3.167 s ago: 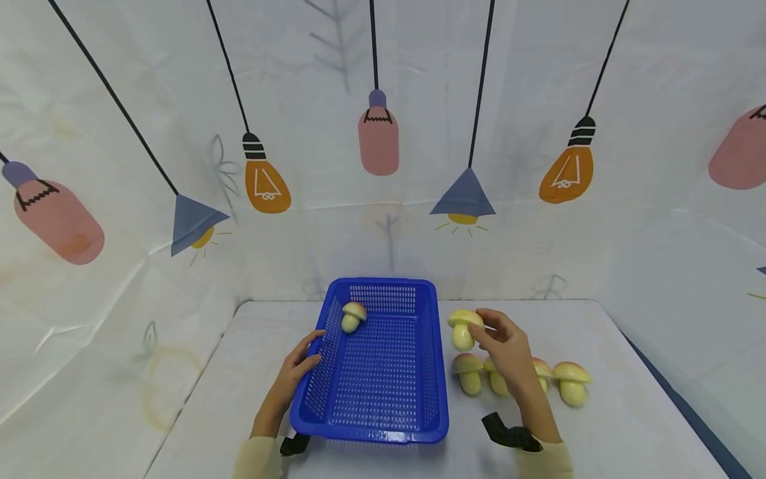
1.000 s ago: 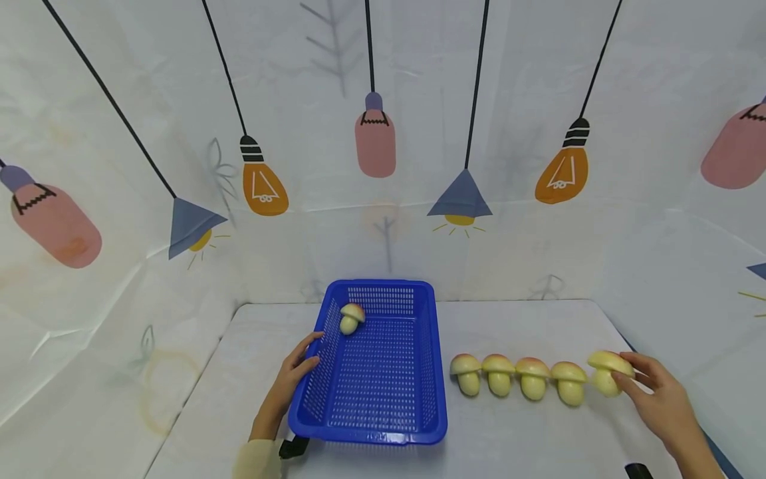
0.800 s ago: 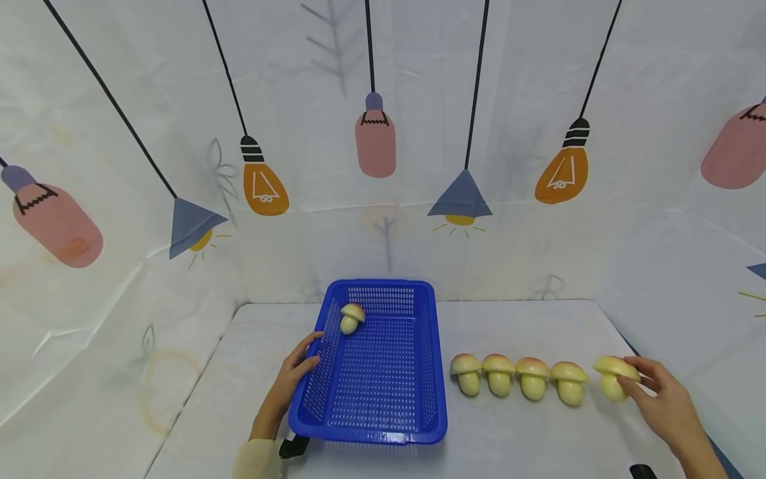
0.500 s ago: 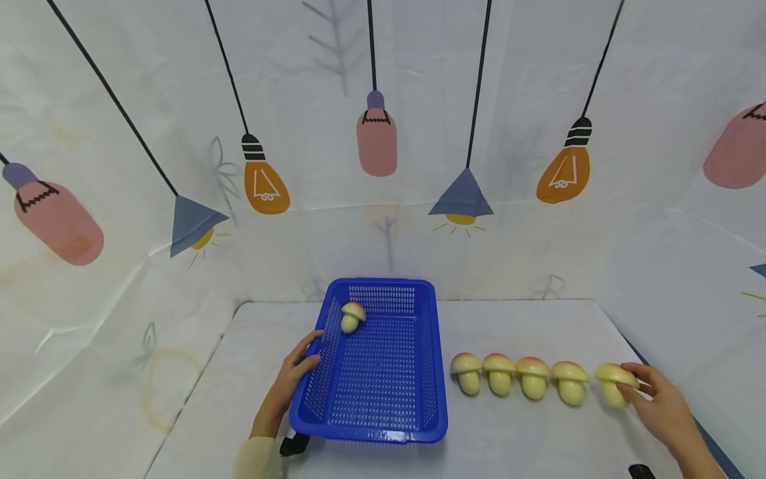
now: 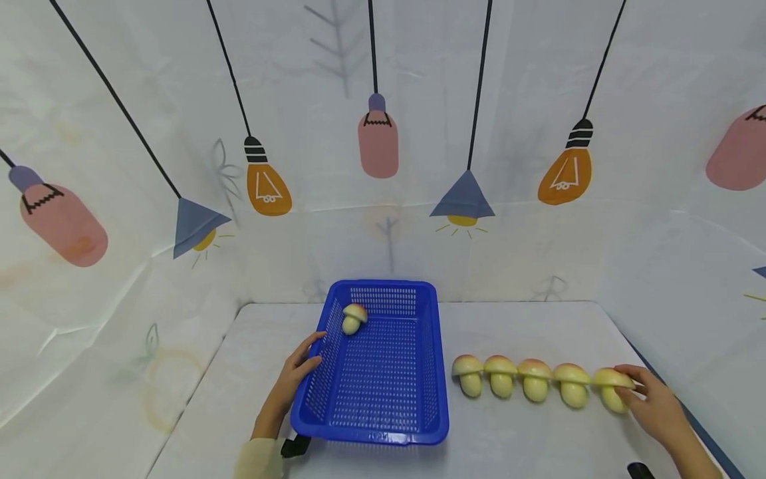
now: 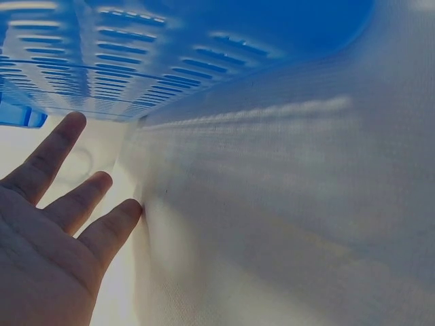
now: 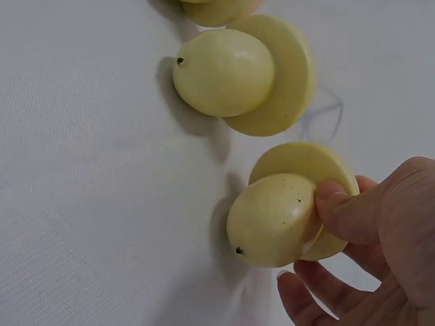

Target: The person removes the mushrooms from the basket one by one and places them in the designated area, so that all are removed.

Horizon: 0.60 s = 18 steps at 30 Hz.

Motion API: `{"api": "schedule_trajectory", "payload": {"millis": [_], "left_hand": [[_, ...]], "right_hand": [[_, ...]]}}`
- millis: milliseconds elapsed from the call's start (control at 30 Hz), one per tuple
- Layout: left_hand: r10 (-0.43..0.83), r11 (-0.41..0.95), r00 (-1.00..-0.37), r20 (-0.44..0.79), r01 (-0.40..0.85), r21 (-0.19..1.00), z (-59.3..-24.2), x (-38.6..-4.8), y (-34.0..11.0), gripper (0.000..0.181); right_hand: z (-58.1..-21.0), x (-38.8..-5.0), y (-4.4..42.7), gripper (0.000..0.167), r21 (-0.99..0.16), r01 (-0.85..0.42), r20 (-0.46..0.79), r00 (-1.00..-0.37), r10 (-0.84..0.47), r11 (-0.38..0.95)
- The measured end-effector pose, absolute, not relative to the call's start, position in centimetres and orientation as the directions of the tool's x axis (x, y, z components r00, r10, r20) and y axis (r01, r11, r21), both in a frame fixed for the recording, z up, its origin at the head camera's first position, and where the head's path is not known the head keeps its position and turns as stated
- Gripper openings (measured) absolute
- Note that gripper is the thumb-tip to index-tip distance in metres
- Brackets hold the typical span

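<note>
At the right end of a row of toy mushrooms, my right hand pinches the last mushroom by its cap and stem. The right wrist view shows the thumb on that mushroom, with the other fingers behind and below it. Its neighbour lies close by on the left. My left hand rests at the left side of a blue plastic basket, its fingertips at the rim. In the left wrist view three fingers of this hand stretch out straight beside the perforated wall.
One more toy mushroom lies inside the basket at its far left. Three others, the leftmost mushroom among them, continue the row toward the basket on the white table. A sheet with printed lamps hangs behind the table.
My right hand has carried the mushroom from beside the basket to the right end of the row and lowered it there, then edged it left toward its neighbour. The left hand has stayed put.
</note>
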<state>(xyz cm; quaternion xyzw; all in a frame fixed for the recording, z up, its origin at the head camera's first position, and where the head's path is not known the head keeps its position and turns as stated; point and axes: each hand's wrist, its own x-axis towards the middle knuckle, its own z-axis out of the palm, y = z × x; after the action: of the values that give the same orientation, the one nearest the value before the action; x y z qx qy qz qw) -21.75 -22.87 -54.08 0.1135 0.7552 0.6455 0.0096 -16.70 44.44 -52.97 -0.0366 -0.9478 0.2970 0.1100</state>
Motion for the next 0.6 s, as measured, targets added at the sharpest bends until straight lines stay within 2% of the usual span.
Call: {"api": "schedule_trajectory", "payload": {"millis": [133,600], "left_hand": [[0.183,0.135,-0.975,0.129,0.155,0.979,-54.17,-21.78,-22.89,0.054],[0.177,0.138,-0.978,0.114,0.14,0.981,-54.18,-21.83,-22.83,0.054]], "right_hand": [[-53.22,-16.9,44.25,0.041,-0.583,0.035,0.141,-0.98,0.144,0.812],[-53.49,-16.69,44.24,0.048,-0.604,-0.016,0.211,-0.967,0.14,0.796]]}}
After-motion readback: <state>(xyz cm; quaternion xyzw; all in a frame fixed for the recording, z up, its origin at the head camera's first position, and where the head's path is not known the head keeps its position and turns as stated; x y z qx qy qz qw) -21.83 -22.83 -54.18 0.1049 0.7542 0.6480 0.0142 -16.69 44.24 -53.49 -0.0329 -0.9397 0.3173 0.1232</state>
